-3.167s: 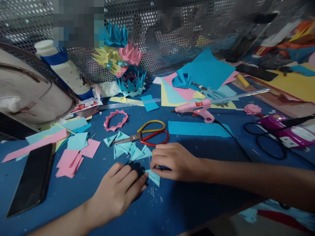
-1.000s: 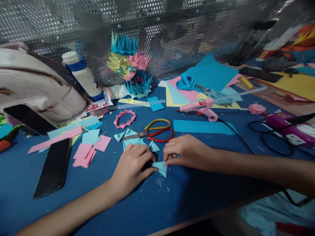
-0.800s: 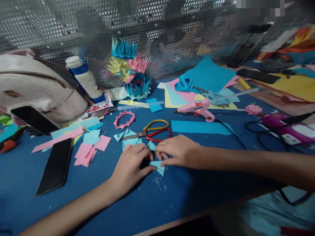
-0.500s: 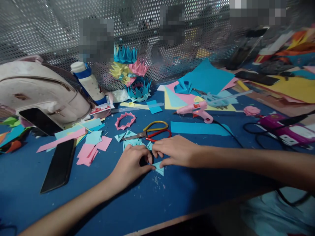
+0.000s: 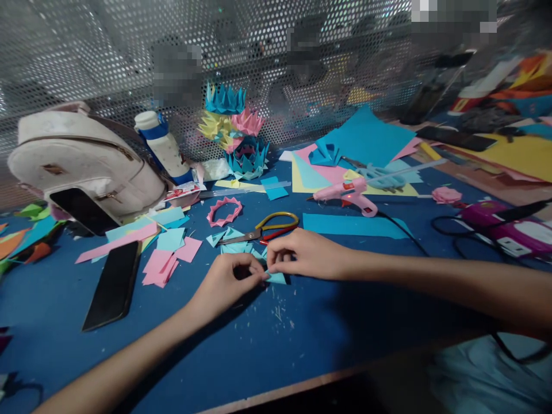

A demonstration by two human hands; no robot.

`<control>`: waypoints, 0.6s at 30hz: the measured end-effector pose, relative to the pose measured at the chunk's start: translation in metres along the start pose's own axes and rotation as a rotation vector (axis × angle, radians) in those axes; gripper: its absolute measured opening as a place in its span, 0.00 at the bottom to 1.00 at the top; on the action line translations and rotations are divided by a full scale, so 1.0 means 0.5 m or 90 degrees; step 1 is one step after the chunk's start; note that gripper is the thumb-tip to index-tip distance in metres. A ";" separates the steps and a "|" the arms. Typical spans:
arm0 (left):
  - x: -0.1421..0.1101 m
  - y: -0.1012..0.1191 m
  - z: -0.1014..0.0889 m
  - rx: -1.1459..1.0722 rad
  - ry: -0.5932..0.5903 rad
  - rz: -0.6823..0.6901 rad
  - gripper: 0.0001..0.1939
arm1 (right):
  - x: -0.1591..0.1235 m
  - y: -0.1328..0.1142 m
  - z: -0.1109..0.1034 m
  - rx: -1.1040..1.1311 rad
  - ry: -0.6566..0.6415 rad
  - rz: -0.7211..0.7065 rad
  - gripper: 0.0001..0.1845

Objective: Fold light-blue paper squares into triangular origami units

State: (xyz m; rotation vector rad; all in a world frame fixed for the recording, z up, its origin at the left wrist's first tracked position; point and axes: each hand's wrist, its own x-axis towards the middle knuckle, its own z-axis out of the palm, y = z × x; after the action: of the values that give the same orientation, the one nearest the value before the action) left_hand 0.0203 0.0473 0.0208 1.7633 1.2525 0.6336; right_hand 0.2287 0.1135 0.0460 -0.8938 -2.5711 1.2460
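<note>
Between my hands is a small light-blue folded paper (image 5: pixel 276 279), low over the blue table and partly hidden by fingers. My left hand (image 5: pixel 230 280) pinches its left end between thumb and fingers. My right hand (image 5: pixel 308 255) has thumb and bent fingers closed on the paper's upper edge. Just beyond my hands lie scissors (image 5: pixel 246 236) with one yellow and one red handle loop. Light-blue folded pieces (image 5: pixel 236 248) lie around and under the blades. A ring of folded pink paper (image 5: pixel 225 212) sits behind the scissors.
A pink glue gun (image 5: pixel 347 194) with a cord lies beyond my right hand, behind a blue paper strip (image 5: pixel 353 225). Left are a black phone (image 5: pixel 112 284), pink paper squares (image 5: pixel 160 267), a backpack (image 5: pixel 81 164) and a bottle (image 5: pixel 164 146). Folded paper flowers (image 5: pixel 245 158) stand at the back.
The folded paper now shows as a smaller, flatter piece, more covered by fingers. My right hand has moved up and closed in on my left hand. The view has shifted slightly.
</note>
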 end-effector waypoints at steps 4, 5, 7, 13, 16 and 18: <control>-0.006 0.005 -0.006 -0.063 -0.021 -0.024 0.20 | 0.008 -0.001 0.006 -0.005 0.064 -0.032 0.06; -0.007 0.005 -0.007 -0.078 -0.022 -0.029 0.20 | 0.010 -0.002 0.008 -0.004 0.079 -0.038 0.07; -0.008 0.004 -0.005 -0.105 -0.013 -0.035 0.21 | 0.011 -0.004 0.014 0.022 0.090 -0.041 0.10; -0.017 0.009 0.014 -0.163 0.044 -0.017 0.23 | 0.014 0.000 0.041 0.131 0.095 -0.034 0.25; -0.020 0.016 0.025 -0.178 0.085 0.002 0.24 | 0.018 0.001 0.050 0.208 0.147 -0.037 0.28; -0.020 0.019 0.029 -0.182 0.117 0.015 0.25 | 0.019 0.000 0.053 0.225 0.159 -0.045 0.29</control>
State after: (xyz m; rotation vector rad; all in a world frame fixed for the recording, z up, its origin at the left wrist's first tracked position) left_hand 0.0327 0.0317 0.0227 1.5104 1.1966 0.9568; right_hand 0.2111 0.1015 0.0277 -0.8162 -2.0875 1.4082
